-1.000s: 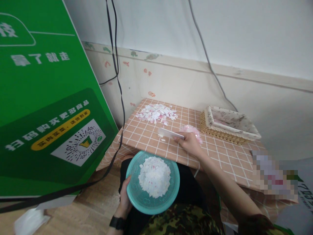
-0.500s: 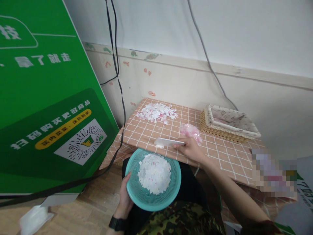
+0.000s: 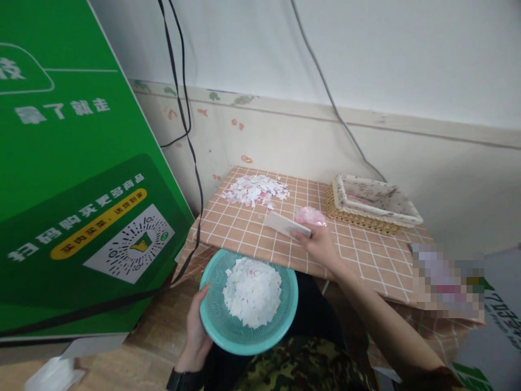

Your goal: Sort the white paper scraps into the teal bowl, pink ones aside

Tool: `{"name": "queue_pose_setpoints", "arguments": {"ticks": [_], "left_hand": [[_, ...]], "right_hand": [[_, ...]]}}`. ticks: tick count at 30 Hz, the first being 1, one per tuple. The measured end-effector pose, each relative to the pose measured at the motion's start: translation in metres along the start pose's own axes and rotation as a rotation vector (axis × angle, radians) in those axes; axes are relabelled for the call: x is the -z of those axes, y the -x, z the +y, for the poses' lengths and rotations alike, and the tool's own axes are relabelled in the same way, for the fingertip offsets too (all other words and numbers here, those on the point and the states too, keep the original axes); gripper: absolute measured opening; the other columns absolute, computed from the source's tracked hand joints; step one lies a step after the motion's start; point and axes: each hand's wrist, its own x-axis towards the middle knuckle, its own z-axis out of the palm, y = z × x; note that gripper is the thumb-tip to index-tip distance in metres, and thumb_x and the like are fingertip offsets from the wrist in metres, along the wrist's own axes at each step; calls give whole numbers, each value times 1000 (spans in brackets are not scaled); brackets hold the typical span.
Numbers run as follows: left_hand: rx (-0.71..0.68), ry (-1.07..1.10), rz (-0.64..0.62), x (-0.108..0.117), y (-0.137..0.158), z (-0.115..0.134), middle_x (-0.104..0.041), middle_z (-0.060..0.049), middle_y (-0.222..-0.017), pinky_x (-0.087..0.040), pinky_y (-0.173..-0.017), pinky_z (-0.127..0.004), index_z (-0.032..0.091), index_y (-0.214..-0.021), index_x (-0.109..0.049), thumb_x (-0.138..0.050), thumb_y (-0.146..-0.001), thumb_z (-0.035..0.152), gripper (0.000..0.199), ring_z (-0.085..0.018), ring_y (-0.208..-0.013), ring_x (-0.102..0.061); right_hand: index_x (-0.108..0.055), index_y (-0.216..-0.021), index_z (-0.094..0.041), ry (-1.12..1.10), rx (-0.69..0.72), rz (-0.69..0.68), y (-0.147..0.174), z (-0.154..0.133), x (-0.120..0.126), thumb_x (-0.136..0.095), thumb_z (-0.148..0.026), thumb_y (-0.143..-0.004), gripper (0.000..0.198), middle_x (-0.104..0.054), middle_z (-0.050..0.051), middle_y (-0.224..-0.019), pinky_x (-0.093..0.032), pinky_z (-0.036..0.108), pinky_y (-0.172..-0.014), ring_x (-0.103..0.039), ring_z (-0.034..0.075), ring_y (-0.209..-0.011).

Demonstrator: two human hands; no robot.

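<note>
My left hand [image 3: 196, 326] grips the left rim of a teal plastic colander [image 3: 247, 346], which sits over my lap just under the table's front edge. A heap of small white paper scraps [image 3: 252, 293], a few with pink specks, lies inside it. Pinched in my right hand [image 3: 319, 244] is a flat white plastic-looking card [image 3: 285, 224], tilted above the tabletop; whether its edge touches the cloth I cannot tell. Behind that hand lies a crumpled clear bag with pink contents [image 3: 310, 215]. Farther back, white and pink scraps [image 3: 256, 190] are piled on the table.
A brown checked cloth [image 3: 358, 260] covers the table. Toward the back right stands a cloth-lined wicker basket [image 3: 366, 219]. On the left rises a green printed cabinet [image 3: 61, 152], with a black cable [image 3: 198, 187] hanging before it. A pale wall [image 3: 285, 141] bounds the back.
My right hand has lifted the card back from the table's front edge, turning its face more toward me. Small white bits that lay at that edge no longer show. The view has shifted slightly.
</note>
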Motion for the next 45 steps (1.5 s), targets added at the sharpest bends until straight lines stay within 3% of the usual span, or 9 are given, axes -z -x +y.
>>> {"name": "queue_pose_setpoints", "arguments": {"ticks": [2,5,11,16,25,33,37,42,45], "left_hand": [[6,2,-11,2,-2,-2,-74,-7,-77,-51,-77,-37,15,-80,-72,-64,-69,24,16,-23,-72,-68],[5,11,-12,9,-8,-9,-74,-7,-78,-51,-78,-38,15,-80,-72,-64,-68,23,16,-25,-76,-68],[10,15,16,26,-21,-24,-74,-6,-74,-52,-78,-38,15,-79,-72,-65,-67,23,16,-23,-72,-68],[7,26,10,36,-27,-30,-74,-6,-76,-51,-81,-40,15,-80,-72,-65,-67,25,18,-24,-75,-69],[-2,19,18,41,-37,-34,-75,-7,-77,-50,-83,-40,15,-84,-73,-64,-68,26,21,-25,-78,-68],[-21,19,20,50,-41,-35,-74,-5,-76,-50,-83,-41,16,-80,-73,-66,-67,29,20,-25,-77,-68],[-13,24,5,49,-42,-35,-75,-6,-78,-49,-85,-41,16,-85,-73,-64,-68,29,23,-27,-85,-67],[-20,9,17,46,-39,-34,-74,-6,-76,-50,-82,-41,16,-83,-73,-65,-67,28,22,-26,-78,-68],[-19,5,20,44,-38,-34,-74,-6,-74,-51,-80,-41,16,-80,-73,-65,-67,28,20,-25,-73,-68]], "right_hand": [[-70,-87,-19,125,-7,178,-15,11,3,-54,-29,-81,20,-70,6,-82,-43,29,-63,-62,21,-72],[-69,-90,-20,217,48,258,-28,17,1,-54,-24,-79,19,-69,7,-95,-42,30,-71,-61,22,-87],[-68,-80,-17,285,29,183,-25,9,-8,-49,-25,-81,20,-68,7,-76,-38,27,-63,-59,19,-71],[-67,-73,-16,162,-67,87,-22,3,-10,-53,-31,-80,22,-64,3,-61,-31,25,-50,-53,15,-54],[-70,-80,-17,74,74,29,-53,-4,-20,-50,-30,-82,24,-66,2,-65,-33,24,-53,-54,14,-57],[-69,-70,-13,-33,0,-72,-76,6,-31,-57,-33,-77,24,-59,0,-55,-33,23,-47,-47,11,-49],[-70,-76,-13,-54,22,-131,-62,1,-16,-57,-31,-77,23,-62,1,-60,-35,23,-48,-50,12,-51],[-70,-96,-17,182,123,-35,-33,-30,-22,-45,-29,-87,30,-67,3,-66,-38,24,-52,-56,14,-54],[-53,-128,-21,241,403,-138,-14,-55,-50,-43,-16,-84,45,-69,6,-103,-46,26,-69,-63,16,-80]]}}
